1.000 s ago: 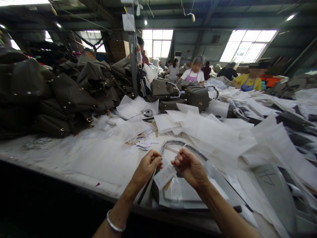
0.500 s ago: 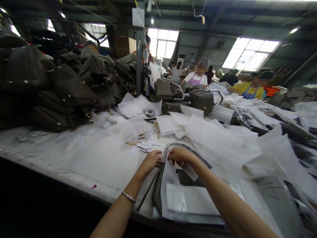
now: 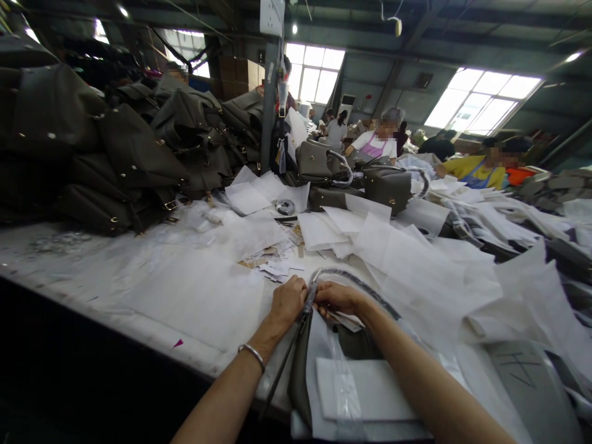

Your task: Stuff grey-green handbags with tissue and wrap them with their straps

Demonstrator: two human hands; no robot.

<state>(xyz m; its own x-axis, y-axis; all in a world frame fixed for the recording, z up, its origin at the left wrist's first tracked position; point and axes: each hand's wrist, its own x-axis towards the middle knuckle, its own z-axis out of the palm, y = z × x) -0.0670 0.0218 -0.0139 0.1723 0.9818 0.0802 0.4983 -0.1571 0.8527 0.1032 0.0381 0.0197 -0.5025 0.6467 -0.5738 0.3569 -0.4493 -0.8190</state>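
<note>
A dark olive handbag [image 3: 300, 379] rests at the table's front edge, white paper sheets and a clear plastic piece over its side. Its arched handle [image 3: 311, 297] is wrapped in clear film. From the left, my left hand [image 3: 289, 301] closes its curled fingers against the handle's lower end. My right hand [image 3: 340, 298] is closed on the inner side of that handle, fingertips partly hidden behind it; what they pinch cannot be made out. A pale flat strip [image 3: 346, 321] shows just under the right hand. A thin dark strap [image 3: 280, 370] hangs from the bag's left end.
Olive bags [image 3: 139, 154] are heaped at the left. White paper sheets [image 3: 407, 277] spread over the right side, with small cards [image 3: 277, 268] ahead of my hands. Finished-looking bags [image 3: 386, 185] stand farther back by a post [image 3: 272, 105]. Several people work beyond the table.
My left hand has moved right and closed on the handle's lower end. My right hand has come in closer to the handle. The view has shifted slightly.
</note>
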